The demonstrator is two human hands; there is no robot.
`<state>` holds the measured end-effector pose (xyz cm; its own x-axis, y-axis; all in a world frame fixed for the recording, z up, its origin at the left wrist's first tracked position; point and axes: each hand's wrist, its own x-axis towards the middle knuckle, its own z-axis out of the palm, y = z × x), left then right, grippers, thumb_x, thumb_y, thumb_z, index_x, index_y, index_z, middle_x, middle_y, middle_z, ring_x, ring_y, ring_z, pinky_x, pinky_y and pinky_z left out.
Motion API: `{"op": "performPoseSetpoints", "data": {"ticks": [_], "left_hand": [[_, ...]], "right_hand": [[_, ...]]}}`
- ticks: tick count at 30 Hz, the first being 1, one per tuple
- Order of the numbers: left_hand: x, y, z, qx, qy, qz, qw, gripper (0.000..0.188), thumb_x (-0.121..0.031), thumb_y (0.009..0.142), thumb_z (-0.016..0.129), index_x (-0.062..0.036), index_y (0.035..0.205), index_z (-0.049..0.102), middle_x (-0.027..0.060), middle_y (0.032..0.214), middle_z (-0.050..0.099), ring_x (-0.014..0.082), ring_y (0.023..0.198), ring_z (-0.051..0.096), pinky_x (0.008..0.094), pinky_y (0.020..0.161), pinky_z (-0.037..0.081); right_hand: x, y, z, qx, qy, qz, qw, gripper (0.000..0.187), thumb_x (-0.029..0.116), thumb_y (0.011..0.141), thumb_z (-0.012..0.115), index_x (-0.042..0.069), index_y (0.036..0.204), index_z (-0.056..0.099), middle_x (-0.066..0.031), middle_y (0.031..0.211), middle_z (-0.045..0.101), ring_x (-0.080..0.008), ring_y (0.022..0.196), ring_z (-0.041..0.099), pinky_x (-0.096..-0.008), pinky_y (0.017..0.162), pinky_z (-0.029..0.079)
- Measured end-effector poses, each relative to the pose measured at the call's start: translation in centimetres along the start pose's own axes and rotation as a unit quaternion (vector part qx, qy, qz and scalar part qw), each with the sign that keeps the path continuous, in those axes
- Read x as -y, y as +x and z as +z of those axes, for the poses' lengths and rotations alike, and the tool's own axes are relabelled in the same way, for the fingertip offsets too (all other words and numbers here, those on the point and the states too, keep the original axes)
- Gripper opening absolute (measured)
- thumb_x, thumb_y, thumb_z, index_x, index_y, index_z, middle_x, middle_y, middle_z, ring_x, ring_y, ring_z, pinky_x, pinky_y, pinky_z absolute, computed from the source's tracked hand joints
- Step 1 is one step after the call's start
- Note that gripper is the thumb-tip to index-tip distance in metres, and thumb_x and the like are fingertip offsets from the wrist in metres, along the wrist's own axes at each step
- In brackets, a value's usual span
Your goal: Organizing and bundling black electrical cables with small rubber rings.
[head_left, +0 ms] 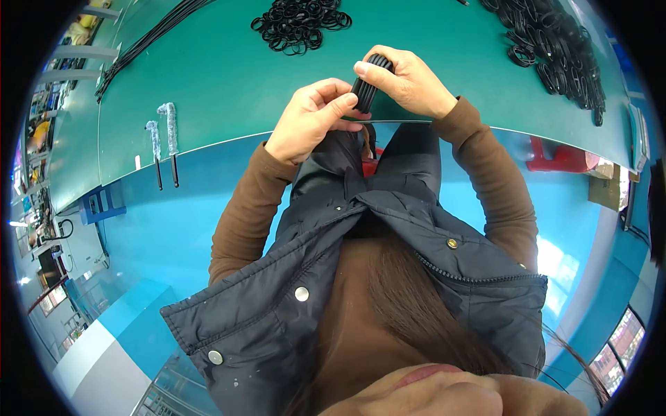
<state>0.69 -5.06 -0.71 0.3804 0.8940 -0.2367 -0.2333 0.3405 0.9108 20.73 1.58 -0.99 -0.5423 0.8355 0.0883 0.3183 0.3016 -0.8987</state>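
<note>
Black coil (372, 84) in both hands (312, 119) (416, 82); cardboard box (605, 188) far right.

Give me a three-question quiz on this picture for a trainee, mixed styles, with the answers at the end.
1. How many fuzzy-covered sticks lie on the person's left side of the green tabletop?
2. True or false: both the left hand and the right hand touch the black bundle.
3. Where is the pile of black rings at the picture's top middle?
A) On the floor
B) On the tabletop, beyond the hands
C) In the person's lap

Key: 1. Two. 2. True. 3. B.
</note>
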Motion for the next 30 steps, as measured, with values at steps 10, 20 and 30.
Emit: {"op": "performPoseSetpoints", "data": {"ticks": [10,20,30], "left_hand": [[0.2,1.4,-0.8,0.033,-0.048,-0.07,0.996,0.022,-0.01,0.09,0.064,0.0064,0.105,0.06,0.0147,0.095,0.062,0.0259,0.091,0.067,0.0275,0.073,0.058],[0.9,1.6,2.5,-0.005,-0.041,-0.019,0.999,0.02,-0.005,0.089,0.062,0.0081,0.104,0.06,0.0148,0.094,0.063,0.0249,0.093,0.066,0.0288,0.078,0.057],[1.5,6.1,6.4,0.097,0.117,0.046,0.987,0.007,-0.001,0.09,0.057,0.0024,0.093,0.062,0.008,0.089,0.061,0.0165,0.078,0.061,0.0272,0.076,0.055]], "right_hand": [[-0.4,-0.5,0.2,0.005,0.045,0.038,0.998,0.026,0.028,0.093,0.058,0.003,0.087,0.063,-0.0016,0.075,0.058,-0.0086,0.065,0.049,-0.0208,0.059,0.041],[-1.0,-1.2,-0.5,-0.037,0.111,0.07,0.991,0.026,0.027,0.091,0.062,0.002,0.091,0.062,-0.0022,0.077,0.06,-0.0089,0.066,0.051,-0.0202,0.059,0.042],[-1.1,-6.2,-3.1,-0.173,0.24,0.095,0.951,0.019,0.015,0.087,0.065,0.002,0.097,0.056,-0.0032,0.078,0.057,-0.0085,0.065,0.05,-0.0202,0.058,0.043]]}}
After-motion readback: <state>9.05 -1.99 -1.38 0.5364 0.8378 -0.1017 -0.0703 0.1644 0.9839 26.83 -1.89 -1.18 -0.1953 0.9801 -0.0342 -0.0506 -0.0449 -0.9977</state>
